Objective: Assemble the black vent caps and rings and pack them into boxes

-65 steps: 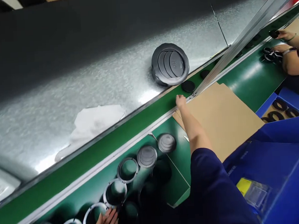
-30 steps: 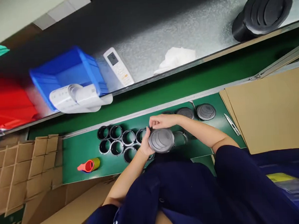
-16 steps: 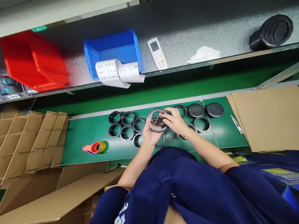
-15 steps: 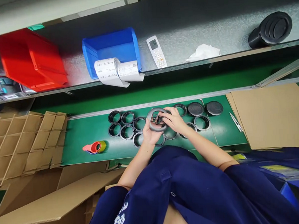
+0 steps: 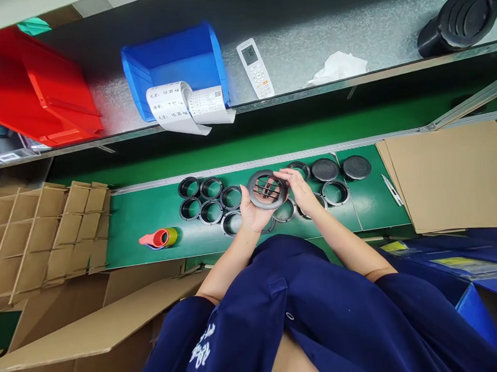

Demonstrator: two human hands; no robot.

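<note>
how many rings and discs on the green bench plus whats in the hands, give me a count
open rings: 11 (two partly hidden by the arms)
solid discs: 2
grille ring in left hand: 1
total: 14

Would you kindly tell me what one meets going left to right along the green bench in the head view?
Cardboard dividers, tape roll in a red dispenser, black plastic rings, left hand, round louvred grille, right hand, dark round vent covers, flat cardboard sheet.
</note>
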